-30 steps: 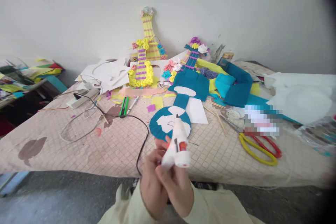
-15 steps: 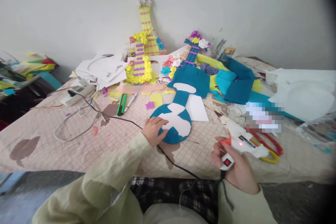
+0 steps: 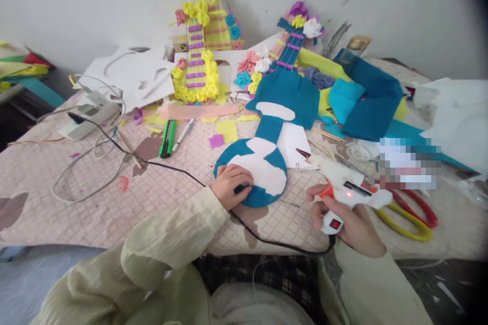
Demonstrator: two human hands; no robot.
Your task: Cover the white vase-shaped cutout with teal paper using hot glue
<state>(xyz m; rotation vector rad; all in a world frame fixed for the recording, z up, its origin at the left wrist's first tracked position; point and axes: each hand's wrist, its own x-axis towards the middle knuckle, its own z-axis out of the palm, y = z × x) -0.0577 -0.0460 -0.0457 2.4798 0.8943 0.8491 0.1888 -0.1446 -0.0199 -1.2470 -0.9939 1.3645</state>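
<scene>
A guitar-shaped cutout [image 3: 267,175], blue paper with bare white patches, lies on the table in front of me. My left hand [image 3: 232,185] rests on the left part of its round body. Its fingers are a little bent, the thumb slightly apart, and no grip around the piece shows. In my right hand [image 3: 348,223] is a white hot glue gun [image 3: 353,183], its red light lit and a finger at the orange trigger. The nozzle points up and left, to the right of the cutout and apart from it.
The glue gun's black cord [image 3: 267,242] runs past my left hand to a power strip [image 3: 89,119]. A green box cutter [image 3: 168,138] and pen [image 3: 183,134] lie left. Scissors [image 3: 414,226] are at right. Decorated paper guitars [image 3: 196,61] and blue paper [image 3: 375,104] stand behind.
The view has shifted closer and lower. My left fingers have bent a little more on the cutout, with the thumb drawn in. My right hand still holds the glue gun.
</scene>
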